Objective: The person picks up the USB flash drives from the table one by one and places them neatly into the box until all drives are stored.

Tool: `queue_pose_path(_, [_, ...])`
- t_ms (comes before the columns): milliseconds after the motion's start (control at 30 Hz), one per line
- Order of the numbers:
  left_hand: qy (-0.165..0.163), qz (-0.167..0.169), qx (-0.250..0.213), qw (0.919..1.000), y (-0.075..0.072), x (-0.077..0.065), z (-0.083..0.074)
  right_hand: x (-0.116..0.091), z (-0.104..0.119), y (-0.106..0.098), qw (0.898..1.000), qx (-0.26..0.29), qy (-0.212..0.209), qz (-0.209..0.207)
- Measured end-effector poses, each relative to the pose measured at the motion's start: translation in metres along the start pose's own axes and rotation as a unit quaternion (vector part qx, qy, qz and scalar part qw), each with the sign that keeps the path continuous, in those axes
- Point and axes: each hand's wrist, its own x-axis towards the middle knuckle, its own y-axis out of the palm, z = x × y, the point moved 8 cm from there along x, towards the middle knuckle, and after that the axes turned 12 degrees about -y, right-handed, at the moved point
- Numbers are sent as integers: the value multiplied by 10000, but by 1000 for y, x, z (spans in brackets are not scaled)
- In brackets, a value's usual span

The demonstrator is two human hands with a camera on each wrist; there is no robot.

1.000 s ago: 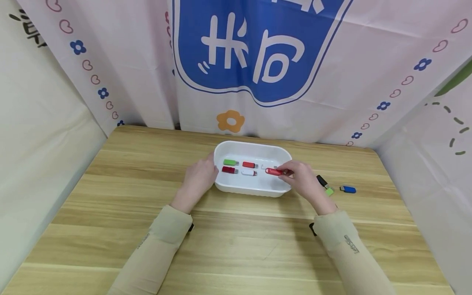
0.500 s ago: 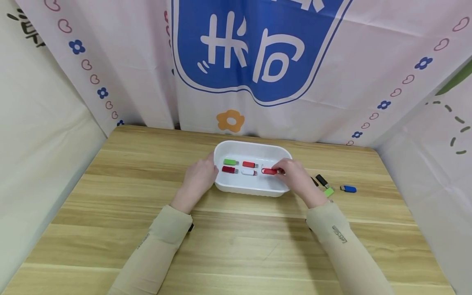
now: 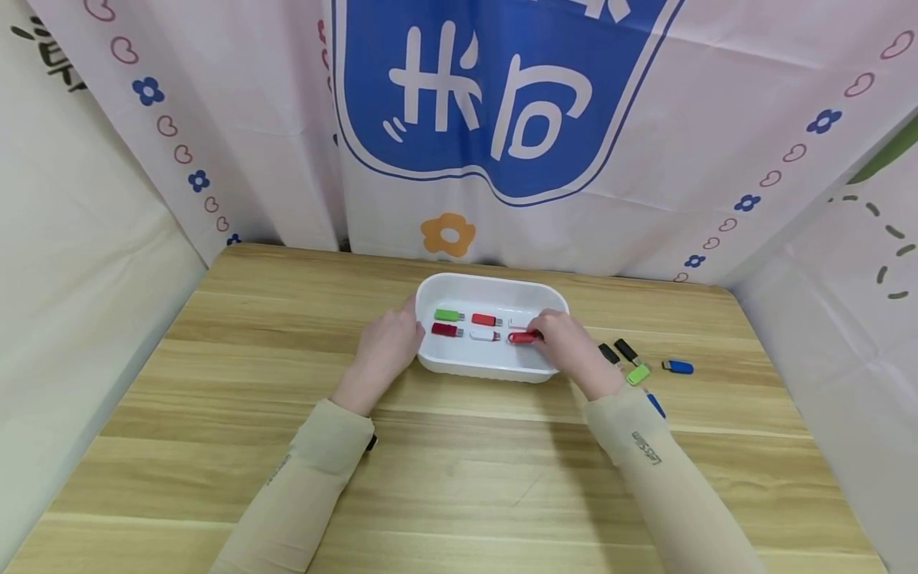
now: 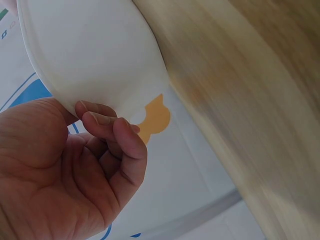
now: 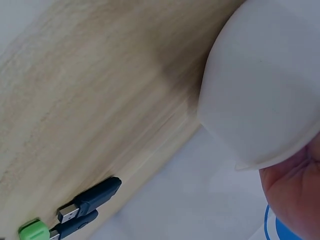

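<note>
My left hand (image 3: 387, 343) grips the left end of a white plastic tray (image 3: 495, 371), its fingers curled at the rim in the left wrist view. Over the tray's right part, my right hand (image 3: 570, 347) pinches a red USB flash drive (image 3: 521, 338) close over the floor. A white drive (image 3: 515, 324) lies just behind it, partly hidden by the hand. Further left are a green drive (image 3: 448, 315), an orange-red drive (image 3: 485, 320), a dark red drive (image 3: 446, 329) and a white drive with a red end (image 3: 484, 336), all with plugs pointing right.
Right of the tray on the wooden table (image 3: 459, 478) lie two black drives (image 5: 95, 195), a green drive (image 3: 637, 375), a blue drive (image 3: 677, 367) and another blue drive (image 3: 656, 405) beside the right sleeve. A printed curtain (image 3: 287, 159) hangs behind the table.
My right hand has moved left into the tray with the red drive, then slightly toward the front. The second blue drive has come into view by the right sleeve. My left hand stays put.
</note>
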Motion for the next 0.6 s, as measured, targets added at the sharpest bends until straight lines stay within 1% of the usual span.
queue_pose_path(333, [-66, 55, 12, 10000, 1, 0, 1, 5, 3, 3, 9985, -491, -211, -78])
queue_pose_path(600, [-80, 79, 66, 9999, 2, 2, 1, 8, 3, 6, 9979, -634, -163, 18])
